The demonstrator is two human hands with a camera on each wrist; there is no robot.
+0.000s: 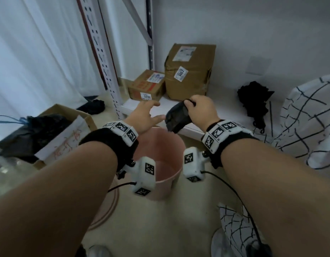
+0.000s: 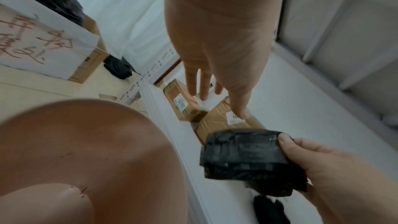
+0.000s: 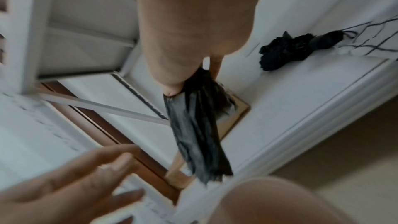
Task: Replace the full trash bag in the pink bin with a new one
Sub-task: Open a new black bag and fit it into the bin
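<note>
The pink bin [image 1: 165, 164] stands on the floor below my hands, with no bag in it. My right hand [image 1: 199, 110] pinches the top of a folded black trash bag [image 1: 177, 117], which hangs over the bin's far rim [image 2: 247, 156] [image 3: 193, 125]. Just left of the bag hovers my left hand [image 1: 148, 115], fingers spread and holding nothing [image 2: 215, 77]. The full black trash bag [image 1: 36, 130] lies in a cardboard box [image 1: 67, 138] at the left.
A low white shelf [image 1: 225, 112] behind the bin carries two cardboard parcels [image 1: 190, 71] and a folded black umbrella [image 1: 255, 101]. A perforated rack post [image 1: 103, 58] rises at the left. Checked white fabric [image 1: 308, 117] fills the right side.
</note>
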